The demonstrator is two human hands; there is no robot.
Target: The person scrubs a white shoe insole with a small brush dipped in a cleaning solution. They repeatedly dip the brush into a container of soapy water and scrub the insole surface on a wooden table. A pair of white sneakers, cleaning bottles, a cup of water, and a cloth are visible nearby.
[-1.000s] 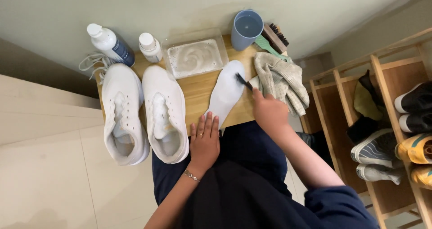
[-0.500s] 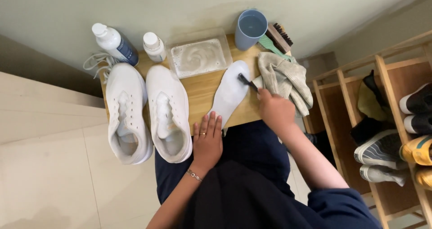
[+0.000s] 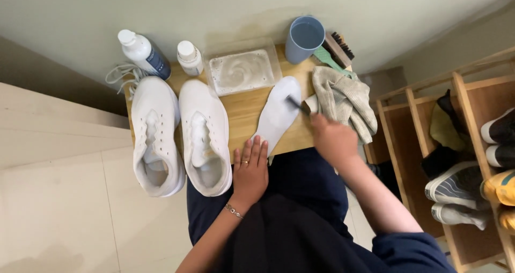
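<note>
White insole lay flat on wooden table, just right of two white shoes. Left hand flat, fingers spread, pinned insole's near end. Right hand gripped small dark brush, bristles on insole's right edge. Grey cloth just right of insole; soapy tray and blue cup beyond it.

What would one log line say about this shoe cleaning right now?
right hand: holds small brush on white insole | left hand: flat at insole's near end | beside: two white shoes, cloth
</note>
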